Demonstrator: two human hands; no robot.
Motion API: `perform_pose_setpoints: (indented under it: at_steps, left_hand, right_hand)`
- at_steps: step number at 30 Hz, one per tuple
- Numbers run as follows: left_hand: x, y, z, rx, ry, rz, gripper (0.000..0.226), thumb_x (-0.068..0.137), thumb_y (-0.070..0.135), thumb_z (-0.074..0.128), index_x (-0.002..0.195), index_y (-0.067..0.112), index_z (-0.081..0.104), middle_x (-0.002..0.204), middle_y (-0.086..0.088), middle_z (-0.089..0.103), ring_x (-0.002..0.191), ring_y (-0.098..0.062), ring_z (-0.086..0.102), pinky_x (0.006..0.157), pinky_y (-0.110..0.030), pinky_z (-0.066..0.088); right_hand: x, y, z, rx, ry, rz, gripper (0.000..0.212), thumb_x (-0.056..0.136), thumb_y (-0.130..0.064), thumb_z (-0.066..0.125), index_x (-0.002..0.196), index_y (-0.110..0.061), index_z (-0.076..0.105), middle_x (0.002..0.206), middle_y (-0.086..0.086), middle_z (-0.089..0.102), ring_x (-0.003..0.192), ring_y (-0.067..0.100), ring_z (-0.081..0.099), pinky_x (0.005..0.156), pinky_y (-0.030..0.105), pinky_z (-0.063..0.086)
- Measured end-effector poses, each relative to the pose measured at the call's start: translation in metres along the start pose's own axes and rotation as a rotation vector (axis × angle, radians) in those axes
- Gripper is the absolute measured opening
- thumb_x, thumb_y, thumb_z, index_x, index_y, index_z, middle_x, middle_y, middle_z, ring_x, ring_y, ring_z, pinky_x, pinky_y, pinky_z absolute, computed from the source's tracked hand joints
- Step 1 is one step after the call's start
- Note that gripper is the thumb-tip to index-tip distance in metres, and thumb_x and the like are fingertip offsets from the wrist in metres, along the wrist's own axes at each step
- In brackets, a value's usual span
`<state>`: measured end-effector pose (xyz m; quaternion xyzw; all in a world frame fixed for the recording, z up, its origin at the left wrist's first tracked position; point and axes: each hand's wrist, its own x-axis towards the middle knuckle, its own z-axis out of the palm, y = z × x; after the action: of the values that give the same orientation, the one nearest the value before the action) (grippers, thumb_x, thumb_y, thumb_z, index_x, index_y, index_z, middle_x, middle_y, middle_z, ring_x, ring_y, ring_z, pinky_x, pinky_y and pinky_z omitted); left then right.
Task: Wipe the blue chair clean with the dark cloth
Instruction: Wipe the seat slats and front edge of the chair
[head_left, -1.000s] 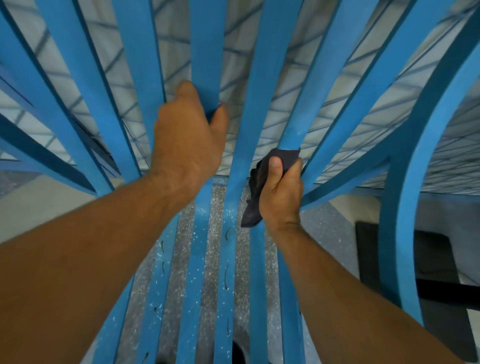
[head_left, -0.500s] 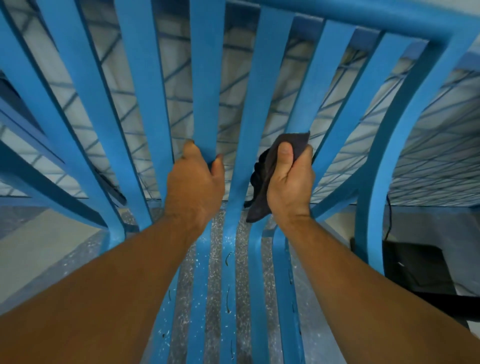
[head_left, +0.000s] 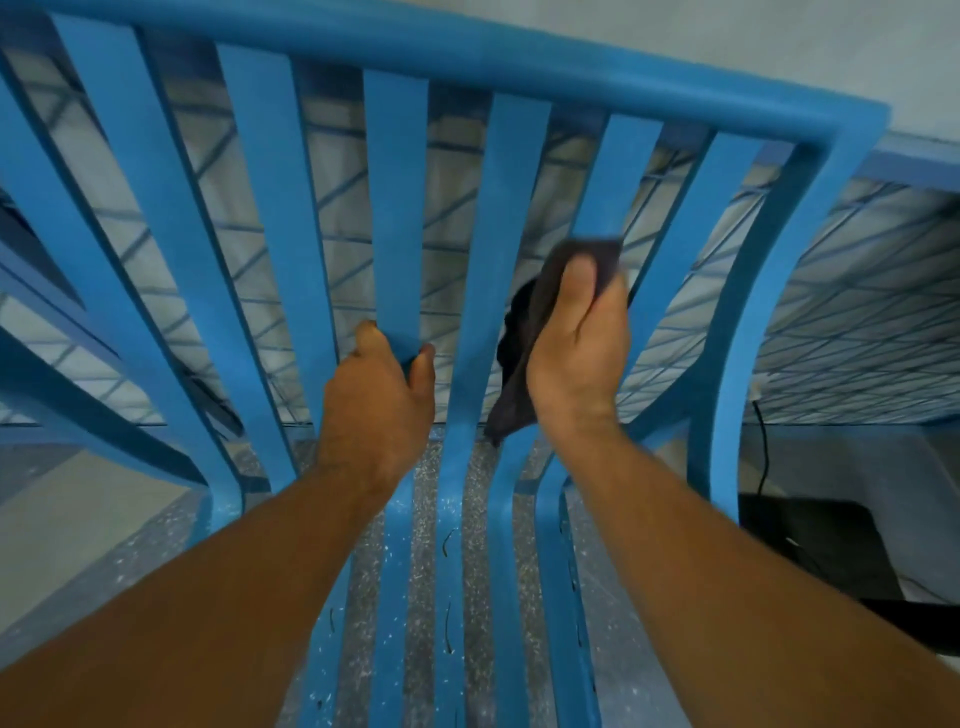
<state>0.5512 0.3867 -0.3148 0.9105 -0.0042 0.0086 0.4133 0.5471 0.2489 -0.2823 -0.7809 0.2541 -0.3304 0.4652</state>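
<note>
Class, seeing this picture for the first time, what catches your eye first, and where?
Curved slats of the blue chair fill the whole view. Right of centre, the right hand holds a dark cloth against one slat. The left hand grips a slat near the middle.

Near centre, the left hand (head_left: 379, 400) grips a back slat (head_left: 395, 208) of the blue chair (head_left: 467, 57), and at three o'clock from it the right hand (head_left: 579, 358) clasps the dark cloth (head_left: 514, 400) round another slat.
</note>
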Motion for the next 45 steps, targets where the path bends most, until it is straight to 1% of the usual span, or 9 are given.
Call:
perform_pose_setpoints:
  at_steps: [5,9,14,20,24,30,33,39,45]
  left_hand:
    - [0.001,-0.001,0.001,-0.032,-0.008,0.006,0.028,0.096,0.037,0.053,0.097,0.012,0.04,0.078,-0.002,0.055,0.07,-0.023,0.058,0.057,-0.034,0.047]
    - [0.003,-0.004,0.003,0.0,0.03,0.045,0.029,0.096,0.038,0.051,0.095,0.011,0.041,0.075,-0.004,0.056,0.067,-0.024,0.058,0.055,-0.034,0.045]
    - [0.005,-0.01,0.009,0.029,0.085,0.095,0.026,0.097,0.034,0.052,0.094,0.012,0.038,0.067,0.008,0.044,0.056,-0.01,0.047,0.048,-0.028,0.038]
    - [0.003,-0.01,0.009,-0.007,0.077,0.1,0.024,0.097,0.035,0.05,0.097,0.014,0.037,0.07,0.01,0.045,0.059,-0.009,0.048,0.052,-0.027,0.037]
    - [-0.004,-0.014,0.008,0.004,0.0,0.02,0.029,0.096,0.042,0.051,0.098,0.014,0.041,0.075,0.007,0.05,0.063,-0.011,0.049,0.054,-0.027,0.036]
    - [-0.06,-0.07,0.024,0.059,-0.244,-0.096,0.048,0.095,0.041,0.055,0.129,0.009,0.045,0.101,0.008,0.052,0.087,-0.013,0.051,0.074,-0.025,0.04]
    - [-0.09,-0.095,0.03,0.154,-0.306,-0.209,0.049,0.096,0.038,0.055,0.13,0.005,0.043,0.084,0.007,0.046,0.075,-0.012,0.045,0.069,-0.026,0.037]
    - [-0.135,-0.109,0.03,0.229,-0.394,-0.351,0.061,0.097,0.036,0.053,0.142,0.0,0.033,0.126,-0.017,0.056,0.107,-0.028,0.057,0.082,-0.03,0.044]
    - [-0.163,-0.114,0.031,0.246,-0.461,-0.379,0.052,0.096,0.032,0.056,0.135,0.001,0.039,0.122,-0.014,0.057,0.107,-0.029,0.059,0.08,-0.029,0.046]
  right_hand:
    - [0.029,-0.025,0.008,0.119,0.144,-0.142,0.029,0.101,-0.032,0.038,0.104,-0.012,0.058,0.084,-0.017,0.058,0.078,0.002,0.054,0.07,0.015,0.042]
    - [-0.015,0.042,0.018,0.119,0.141,0.012,0.044,0.1,-0.033,0.033,0.108,-0.001,0.062,0.09,0.003,0.066,0.08,0.009,0.055,0.075,0.02,0.042]
    - [-0.075,0.115,0.029,0.103,0.099,0.257,0.038,0.105,-0.022,0.036,0.112,0.002,0.064,0.086,-0.003,0.06,0.077,-0.002,0.05,0.068,0.005,0.038]
    - [-0.107,0.149,0.011,-0.1,-0.164,0.319,0.037,0.105,-0.031,0.034,0.113,-0.005,0.059,0.094,0.003,0.059,0.077,0.013,0.054,0.069,0.012,0.037]
    - [-0.127,0.169,0.008,-0.293,-0.386,0.409,0.026,0.101,-0.045,0.038,0.107,-0.02,0.043,0.098,0.005,0.061,0.086,0.024,0.062,0.072,0.034,0.05]
    - [-0.147,0.182,0.005,-0.545,-0.53,0.565,0.049,0.1,-0.049,0.036,0.128,-0.009,0.042,0.122,0.018,0.061,0.11,0.04,0.059,0.09,0.048,0.05]
    - [-0.169,0.178,-0.014,-0.597,-0.582,0.577,0.047,0.1,-0.05,0.035,0.121,-0.009,0.047,0.112,0.015,0.064,0.102,0.036,0.062,0.083,0.043,0.052]
    - [-0.243,0.161,-0.073,-0.704,-0.643,0.648,0.035,0.097,-0.052,0.04,0.106,-0.019,0.047,0.086,-0.003,0.057,0.08,0.023,0.062,0.072,0.039,0.055]
    - [-0.227,0.146,-0.072,-0.65,-0.712,0.746,0.026,0.1,-0.045,0.044,0.088,-0.022,0.044,0.071,-0.006,0.052,0.059,0.007,0.05,0.049,0.023,0.038]
